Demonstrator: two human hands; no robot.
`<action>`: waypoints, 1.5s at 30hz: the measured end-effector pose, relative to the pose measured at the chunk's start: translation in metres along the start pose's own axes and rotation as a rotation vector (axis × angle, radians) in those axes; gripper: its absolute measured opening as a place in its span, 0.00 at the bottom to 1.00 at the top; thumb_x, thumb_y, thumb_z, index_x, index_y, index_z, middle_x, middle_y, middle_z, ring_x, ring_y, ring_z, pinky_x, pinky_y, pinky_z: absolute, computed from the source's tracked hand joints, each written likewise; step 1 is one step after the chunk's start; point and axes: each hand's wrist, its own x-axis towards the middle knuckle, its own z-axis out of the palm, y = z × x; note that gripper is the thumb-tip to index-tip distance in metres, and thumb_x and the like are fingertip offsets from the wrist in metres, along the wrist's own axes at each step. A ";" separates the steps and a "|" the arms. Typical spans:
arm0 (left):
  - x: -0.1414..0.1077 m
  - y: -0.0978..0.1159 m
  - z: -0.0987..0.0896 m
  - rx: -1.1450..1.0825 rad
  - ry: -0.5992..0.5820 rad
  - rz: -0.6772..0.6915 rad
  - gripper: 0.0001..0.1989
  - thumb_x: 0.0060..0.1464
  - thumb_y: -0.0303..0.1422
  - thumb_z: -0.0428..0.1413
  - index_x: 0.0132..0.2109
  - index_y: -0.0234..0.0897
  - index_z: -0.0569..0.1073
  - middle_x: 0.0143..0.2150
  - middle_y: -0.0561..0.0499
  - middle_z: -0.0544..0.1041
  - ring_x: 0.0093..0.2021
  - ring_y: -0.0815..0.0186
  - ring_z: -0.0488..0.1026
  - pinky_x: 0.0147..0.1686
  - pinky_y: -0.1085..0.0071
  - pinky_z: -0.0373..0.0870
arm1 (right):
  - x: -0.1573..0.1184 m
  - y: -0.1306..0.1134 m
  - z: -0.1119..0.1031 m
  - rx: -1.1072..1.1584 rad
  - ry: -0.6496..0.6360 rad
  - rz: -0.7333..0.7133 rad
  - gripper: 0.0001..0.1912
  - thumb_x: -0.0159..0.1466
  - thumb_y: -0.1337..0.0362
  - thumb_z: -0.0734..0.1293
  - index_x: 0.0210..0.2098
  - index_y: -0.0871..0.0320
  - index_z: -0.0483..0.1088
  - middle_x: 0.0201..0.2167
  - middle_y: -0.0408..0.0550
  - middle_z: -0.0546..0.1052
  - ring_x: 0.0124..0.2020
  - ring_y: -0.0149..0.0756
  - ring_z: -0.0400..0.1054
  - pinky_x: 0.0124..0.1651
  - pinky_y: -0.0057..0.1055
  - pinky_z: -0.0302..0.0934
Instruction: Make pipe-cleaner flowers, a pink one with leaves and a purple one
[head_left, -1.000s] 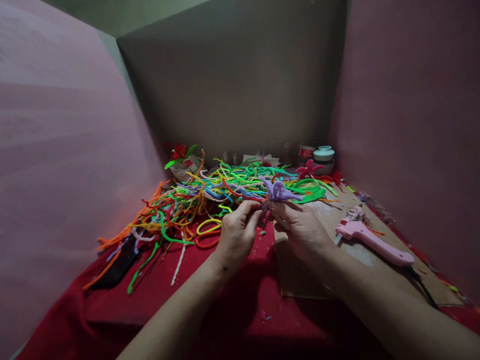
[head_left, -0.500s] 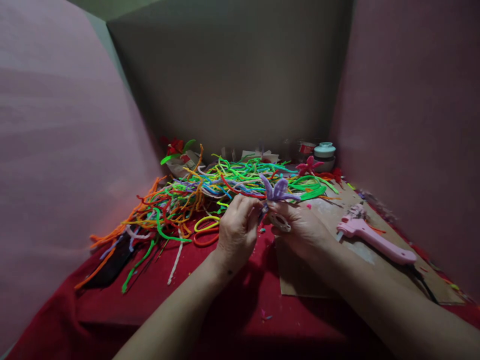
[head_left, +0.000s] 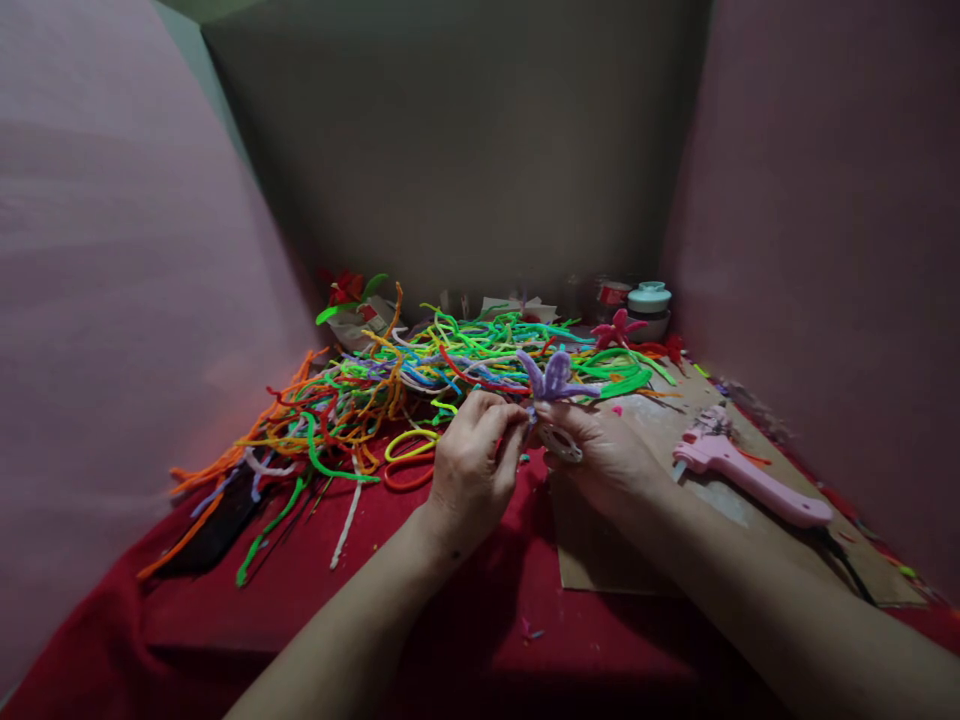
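Observation:
A purple pipe-cleaner flower (head_left: 556, 378) with fuzzy looped petals stands upright between my hands. My right hand (head_left: 600, 450) is closed, its thumb and fingers pinching the flower just under the petals. Against that palm sits a pale round piece with holes (head_left: 561, 442), partly hidden by the fingers; its kind is unclear. My left hand (head_left: 476, 462) is closed too, fingertips pinched at the flower's short base. What lies inside that pinch is mostly covered.
A big heap of coloured pipe cleaners (head_left: 420, 365) spreads behind and left. On the cardboard (head_left: 585, 560) at right lies a pink glue gun (head_left: 750, 475). A pink flower (head_left: 619, 328) and a light-blue-lidded jar (head_left: 649, 298) stand behind. Red cloth (head_left: 315, 620) covers the table.
My left fingers have shifted slightly at the flower's base, and a bit of purple now shows between them. The right hand holds the flower nearly still. The view has moved a little.

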 end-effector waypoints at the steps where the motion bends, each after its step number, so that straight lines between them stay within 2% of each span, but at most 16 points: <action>1: 0.000 0.000 0.000 0.017 0.005 0.006 0.03 0.56 0.25 0.53 0.37 0.34 0.72 0.34 0.49 0.70 0.34 0.69 0.69 0.35 0.72 0.68 | 0.000 0.000 0.000 -0.006 -0.004 -0.008 0.12 0.45 0.61 0.73 0.26 0.59 0.69 0.18 0.39 0.69 0.19 0.27 0.58 0.23 0.28 0.46; 11: -0.003 0.000 0.004 0.150 -0.039 0.022 0.03 0.55 0.24 0.52 0.36 0.33 0.70 0.32 0.47 0.71 0.34 0.65 0.69 0.34 0.68 0.69 | 0.001 0.003 0.000 0.034 -0.026 -0.033 0.09 0.45 0.64 0.73 0.24 0.58 0.70 0.19 0.39 0.70 0.19 0.28 0.56 0.23 0.29 0.44; 16: -0.003 -0.001 0.003 0.111 -0.034 0.009 0.03 0.56 0.24 0.52 0.35 0.34 0.69 0.31 0.49 0.71 0.33 0.66 0.69 0.33 0.70 0.69 | 0.001 0.001 0.001 0.052 0.004 0.014 0.10 0.44 0.64 0.74 0.23 0.58 0.71 0.17 0.39 0.69 0.19 0.28 0.57 0.23 0.29 0.44; 20: -0.004 0.000 0.001 0.125 -0.047 0.014 0.04 0.58 0.25 0.50 0.35 0.34 0.69 0.31 0.48 0.71 0.33 0.66 0.69 0.34 0.69 0.69 | 0.001 0.002 -0.001 0.025 -0.020 0.019 0.10 0.45 0.63 0.74 0.24 0.59 0.71 0.19 0.41 0.70 0.21 0.29 0.59 0.24 0.29 0.45; 26: -0.004 0.001 0.003 0.371 -0.060 0.135 0.05 0.58 0.26 0.48 0.34 0.33 0.68 0.32 0.45 0.71 0.34 0.62 0.68 0.34 0.66 0.68 | 0.005 0.012 -0.004 0.036 -0.068 -0.078 0.08 0.47 0.63 0.73 0.23 0.57 0.70 0.19 0.39 0.69 0.21 0.29 0.57 0.26 0.30 0.47; 31: -0.003 0.001 0.006 0.434 -0.045 0.186 0.06 0.56 0.25 0.48 0.32 0.33 0.68 0.30 0.45 0.70 0.32 0.62 0.68 0.32 0.67 0.68 | 0.003 0.013 -0.002 0.033 -0.033 -0.067 0.08 0.47 0.63 0.74 0.22 0.57 0.71 0.20 0.40 0.70 0.22 0.30 0.57 0.27 0.30 0.48; 36: -0.003 0.000 0.005 0.449 -0.057 0.195 0.05 0.56 0.26 0.48 0.32 0.35 0.67 0.30 0.46 0.70 0.32 0.63 0.67 0.32 0.67 0.67 | -0.001 0.009 0.001 0.040 -0.013 -0.063 0.09 0.46 0.62 0.74 0.22 0.57 0.71 0.20 0.40 0.70 0.22 0.30 0.57 0.26 0.30 0.47; 41: -0.003 0.002 0.003 0.424 -0.067 0.185 0.05 0.56 0.26 0.48 0.31 0.36 0.66 0.30 0.47 0.69 0.32 0.63 0.67 0.32 0.67 0.66 | -0.003 0.007 0.003 0.037 -0.045 -0.089 0.07 0.47 0.62 0.74 0.22 0.55 0.71 0.19 0.38 0.70 0.21 0.29 0.56 0.27 0.30 0.48; 45: -0.003 0.002 0.001 0.272 -0.073 0.098 0.04 0.56 0.26 0.49 0.33 0.37 0.65 0.31 0.49 0.69 0.33 0.64 0.68 0.33 0.69 0.68 | -0.005 0.004 0.003 0.029 0.010 -0.068 0.09 0.45 0.62 0.75 0.23 0.56 0.72 0.19 0.38 0.70 0.22 0.29 0.58 0.26 0.29 0.48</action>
